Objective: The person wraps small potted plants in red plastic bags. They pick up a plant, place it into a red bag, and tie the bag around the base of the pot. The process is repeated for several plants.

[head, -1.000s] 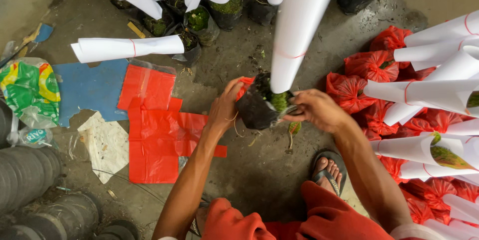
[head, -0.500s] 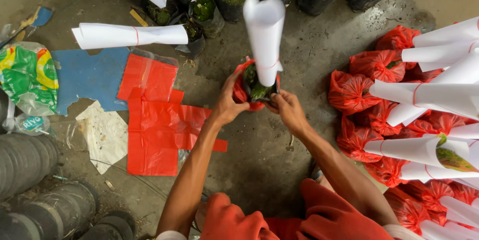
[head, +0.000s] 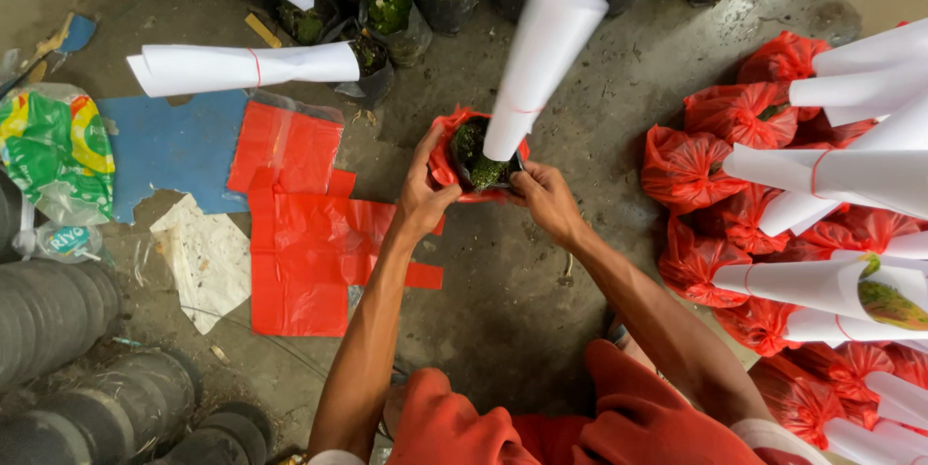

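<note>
Since the earlier frame, left hand [head: 425, 196] and right hand [head: 546, 199] have drawn the red bag [head: 447, 151] higher around the potted seedling [head: 481, 163], both pinching its rim. Bagging looks partly done; closing remains. Flat red bags [head: 309, 233] lie left of the seedling.

A single camera sits on the person's head and looks almost straight down along both forearms to the floor [head: 541, 330]. It is close: the left hand [head: 425, 196] and right hand [head: 546, 196] meet just above the middle of the frame, with the knees at the bottom edge. Left of the grip lie red bags [head: 309, 243]; right of it stand wrapped plants [head: 802, 175]; beyond it, more pots [head: 387, 15]. No second view shares the scene.
</note>
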